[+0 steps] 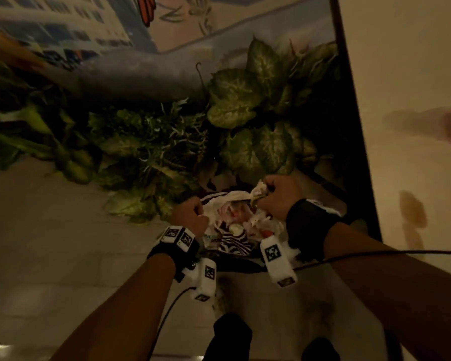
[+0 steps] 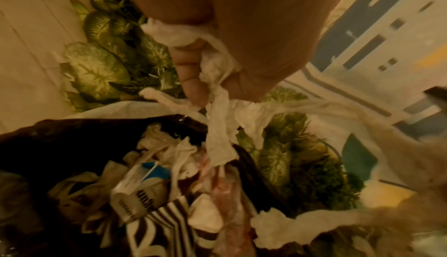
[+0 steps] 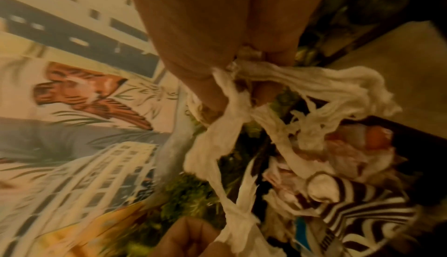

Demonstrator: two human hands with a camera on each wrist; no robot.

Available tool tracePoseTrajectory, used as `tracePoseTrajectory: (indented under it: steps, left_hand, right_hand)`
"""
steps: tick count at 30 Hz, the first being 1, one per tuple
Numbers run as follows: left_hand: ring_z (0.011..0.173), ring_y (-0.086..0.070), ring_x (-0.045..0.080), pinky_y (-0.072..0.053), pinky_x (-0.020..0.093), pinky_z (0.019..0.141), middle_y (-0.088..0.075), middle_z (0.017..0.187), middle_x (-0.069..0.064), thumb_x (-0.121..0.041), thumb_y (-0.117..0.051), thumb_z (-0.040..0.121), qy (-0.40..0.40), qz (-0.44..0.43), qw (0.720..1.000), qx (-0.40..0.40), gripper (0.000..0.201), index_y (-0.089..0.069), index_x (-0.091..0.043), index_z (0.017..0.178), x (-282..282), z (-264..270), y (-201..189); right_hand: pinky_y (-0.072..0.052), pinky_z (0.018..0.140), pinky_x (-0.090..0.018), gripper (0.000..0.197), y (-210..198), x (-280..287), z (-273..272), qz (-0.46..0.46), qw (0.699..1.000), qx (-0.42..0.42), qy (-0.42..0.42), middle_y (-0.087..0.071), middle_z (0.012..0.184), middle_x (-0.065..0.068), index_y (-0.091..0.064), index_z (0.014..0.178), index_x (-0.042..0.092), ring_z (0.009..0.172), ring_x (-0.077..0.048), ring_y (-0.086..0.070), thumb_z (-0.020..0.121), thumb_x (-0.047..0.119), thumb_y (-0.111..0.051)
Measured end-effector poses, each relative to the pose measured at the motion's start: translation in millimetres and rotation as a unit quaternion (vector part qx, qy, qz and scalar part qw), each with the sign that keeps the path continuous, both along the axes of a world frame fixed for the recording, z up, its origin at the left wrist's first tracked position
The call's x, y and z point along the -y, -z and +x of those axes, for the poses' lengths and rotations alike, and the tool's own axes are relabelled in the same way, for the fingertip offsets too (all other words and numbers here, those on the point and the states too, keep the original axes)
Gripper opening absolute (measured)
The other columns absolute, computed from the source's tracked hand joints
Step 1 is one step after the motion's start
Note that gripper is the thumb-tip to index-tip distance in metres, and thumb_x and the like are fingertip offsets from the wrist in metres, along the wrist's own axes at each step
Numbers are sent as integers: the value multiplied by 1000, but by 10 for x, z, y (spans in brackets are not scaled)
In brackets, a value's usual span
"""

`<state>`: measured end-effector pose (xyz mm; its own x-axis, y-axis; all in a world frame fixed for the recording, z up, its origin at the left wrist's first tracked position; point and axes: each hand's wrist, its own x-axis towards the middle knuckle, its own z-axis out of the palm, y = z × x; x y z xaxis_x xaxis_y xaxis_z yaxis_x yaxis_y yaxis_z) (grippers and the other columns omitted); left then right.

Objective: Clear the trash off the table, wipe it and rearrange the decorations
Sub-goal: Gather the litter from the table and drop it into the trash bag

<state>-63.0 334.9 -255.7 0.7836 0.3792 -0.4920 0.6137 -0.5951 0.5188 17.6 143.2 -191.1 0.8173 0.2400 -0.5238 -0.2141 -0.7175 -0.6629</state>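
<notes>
Both my hands hold a torn, stretched white tissue [image 1: 233, 197] over a trash bin with a black liner [image 1: 242, 264]. My left hand [image 1: 190, 212] grips one end in a fist, seen close in the left wrist view [image 2: 229, 31] with tissue strips [image 2: 219, 127] hanging from it. My right hand [image 1: 276, 194] pinches the other bunched end [image 3: 314, 83] between its curled fingers [image 3: 205, 41]. The bin holds crumpled tissues, a brown-and-white striped wrapper [image 1: 235, 242] and a white and blue carton [image 2: 142, 184].
Leafy green plants [image 1: 245, 113] crowd right behind the bin, under a painted wall mural [image 1: 63, 35]. A pale wall panel [image 1: 414, 100] with a dark edge stands to the right. Light floor tiles [image 1: 50, 243] spread left; my dark shoes [image 1: 229, 334] are below.
</notes>
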Motion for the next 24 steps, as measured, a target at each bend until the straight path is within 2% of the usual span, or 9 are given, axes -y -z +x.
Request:
tracePoseTrajectory:
  steps: [2,5,7,9,12,16,18,20,24]
  left_hand:
    - [55,-42,21,-30,25,48,-44,62,6,1,-55,74,12,2,1000,-26,18,-44,-12,70,-58,-26,258]
    - [63,-49,24,-35,26,52,-45,63,6,1,-51,78,24,6,999,-47,15,-46,-12,72,-112,-50,626]
    - [74,-54,24,-40,27,60,-49,68,5,-2,-50,81,54,4,996,-66,9,-52,-10,78,-120,-57,831]
    - [96,-59,27,-45,28,77,-62,94,8,-8,-51,87,93,17,992,-78,15,-63,-9,96,-105,-64,1041]
    - [120,-51,28,-38,32,102,-56,129,12,-19,-47,94,157,45,980,-118,33,-56,-8,124,-30,-54,1305]
    - [117,-52,31,-41,37,103,-55,128,15,-24,-46,94,195,14,966,-167,36,-54,-5,125,108,-67,1642]
    - [119,-51,31,-41,41,104,-53,131,12,-37,-46,92,206,9,958,-199,43,-52,-12,127,132,-126,1884]
    - [125,-46,28,-36,44,108,-46,140,7,-55,-40,87,224,-5,946,-233,57,-45,-22,134,116,-164,2050]
    - [132,-38,31,-33,47,110,-36,149,4,-65,-43,82,273,-39,914,-297,71,-35,-27,142,45,-154,2087]
  right_hand:
    - [-50,80,-38,9,310,-19,-36,-7,999,-24,46,-60,82,-13,-65,81,9,91,-27,-60,76,5,-72]
    - [-45,74,-29,14,824,-19,-100,-25,995,-50,77,-59,76,-7,-59,71,12,86,-25,-60,78,8,-71]
    - [-46,82,-30,10,1154,-21,-122,-58,994,-59,73,-66,95,-10,-66,90,7,98,-28,-61,81,9,-68]
    - [-45,92,-31,34,1418,-26,-151,-93,990,-80,69,-62,119,-14,-63,116,6,112,-31,-57,83,12,-65]
    - [-46,91,-34,30,1644,-97,-211,-115,991,-55,37,-61,119,-18,-62,116,3,110,-35,-57,87,11,-59]
    - [-45,87,-34,24,1937,-201,-265,-110,993,-40,12,-62,112,-21,-64,106,-2,106,-35,-58,88,12,-56]
    - [-42,101,-38,39,2169,-219,-280,-104,992,-68,-36,-56,129,-17,-58,123,6,120,-33,-51,90,25,-57]
    - [-26,115,-41,60,2379,-227,-299,-74,988,-111,-76,-36,149,-9,-37,143,16,137,-30,-33,91,40,-55]
    - [-22,116,-39,72,2659,-231,-261,-103,974,-193,-64,-28,153,-10,-28,146,18,140,-31,-27,87,49,-55]
